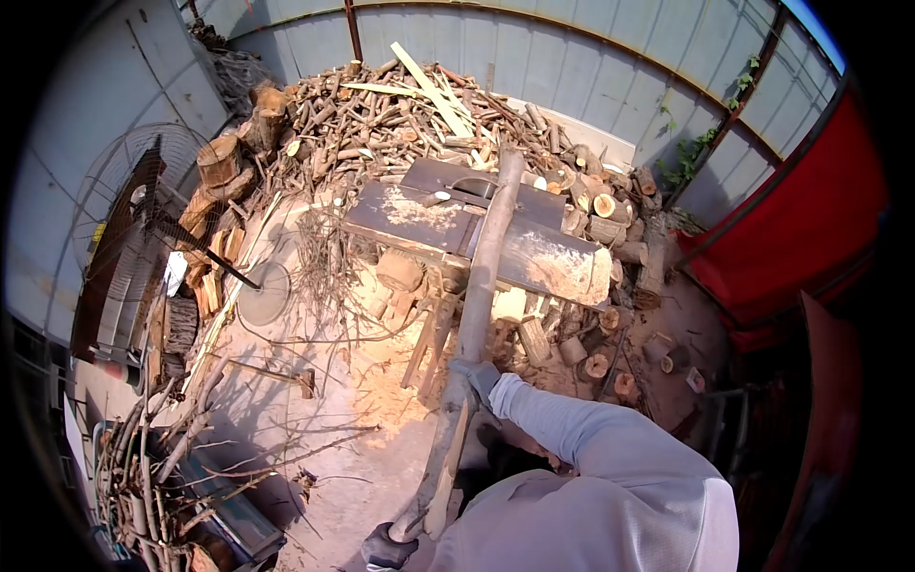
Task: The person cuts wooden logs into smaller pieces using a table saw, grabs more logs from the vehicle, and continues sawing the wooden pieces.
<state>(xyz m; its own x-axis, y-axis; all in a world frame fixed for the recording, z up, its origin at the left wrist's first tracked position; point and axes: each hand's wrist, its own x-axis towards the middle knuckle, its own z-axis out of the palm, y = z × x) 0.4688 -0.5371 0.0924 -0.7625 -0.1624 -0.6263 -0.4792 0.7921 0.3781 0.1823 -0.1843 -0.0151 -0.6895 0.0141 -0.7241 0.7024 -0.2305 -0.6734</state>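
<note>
The long log [486, 262] was of matt wood, the tabletop [539, 206] looked smooth, and the fence [429, 43] seemed ribbed metal.

The gloved right grip [476, 377] is clasping a long log [482, 272] partway along; the gloved left grip [388, 549] is holding its near end. The log is extending over a dark surface [522, 246] bearing sawdust [564, 268]. Behind this, a woodpile [348, 126] is lying before a metal fence [562, 59].

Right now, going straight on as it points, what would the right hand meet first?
The right hand would first meet the long log it grips; beyond that, perhaps the wooden table legs, though depth is unclear.
</note>
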